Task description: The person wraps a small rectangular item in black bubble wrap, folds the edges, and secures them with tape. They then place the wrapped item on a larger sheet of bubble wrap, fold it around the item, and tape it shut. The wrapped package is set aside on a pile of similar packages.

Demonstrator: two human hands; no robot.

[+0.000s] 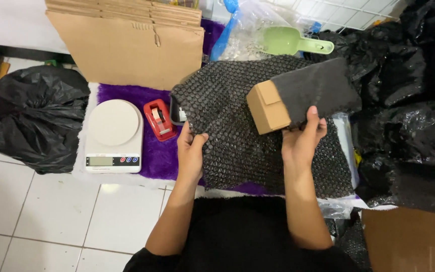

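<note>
- Head view: the left hand pinches the left edge of a black bubble wrap sheet, thumb on top and fingers curled under the edge.
- The right hand grips a small cardboard box, thumb up against its near side; the other fingers are hidden behind it, so I cannot tell how they lie.
- The box is held above the sheet's middle, its right part already covered by a fold of the wrap; only the left end shows bare.
- The sheet lies over a purple mat on the floor in front of the person.
- Left of the sheet, on the mat: a red tape dispenser, then a white scale.
- A full black bag sits on the tiles further left.
- Flat cardboard stands behind the mat.
- A green scoop lies on clear plastic beyond the sheet.
- More black bags pile up at right.
</note>
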